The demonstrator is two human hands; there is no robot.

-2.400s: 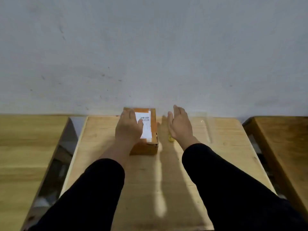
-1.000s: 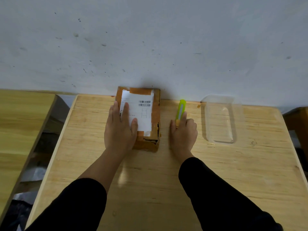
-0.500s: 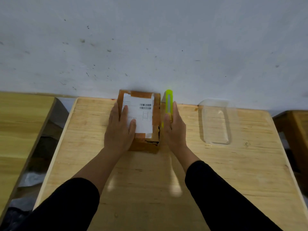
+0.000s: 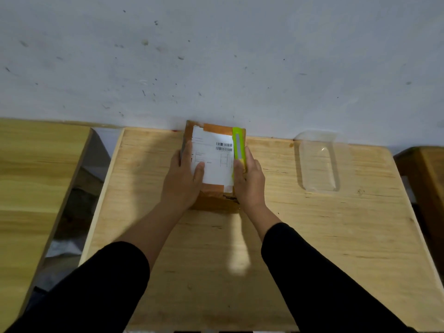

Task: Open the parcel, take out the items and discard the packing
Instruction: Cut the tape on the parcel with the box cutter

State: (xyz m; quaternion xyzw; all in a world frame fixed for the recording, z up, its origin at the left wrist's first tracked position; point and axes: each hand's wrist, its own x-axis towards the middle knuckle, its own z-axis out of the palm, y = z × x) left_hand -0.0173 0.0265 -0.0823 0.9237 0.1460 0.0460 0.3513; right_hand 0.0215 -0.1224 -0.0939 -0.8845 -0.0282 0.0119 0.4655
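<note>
A small brown cardboard parcel (image 4: 217,129) with a white shipping label (image 4: 212,159) lies at the far edge of the wooden table (image 4: 312,236), against the wall. My left hand (image 4: 182,179) rests flat on the parcel's left side, holding it down. My right hand (image 4: 249,181) grips a lime-green utility knife (image 4: 238,146), which lies along the parcel's right top edge and points away from me. The knife's blade tip is too small to make out.
A clear plastic tray (image 4: 319,162) sits on the table to the right of the parcel. A second wooden table (image 4: 31,188) stands to the left across a gap, and another piece of wooden furniture (image 4: 427,169) is at the right edge.
My right hand picked up the green knife from the table beside the parcel and brought it left onto the parcel's right edge. My left hand stayed on the parcel.
</note>
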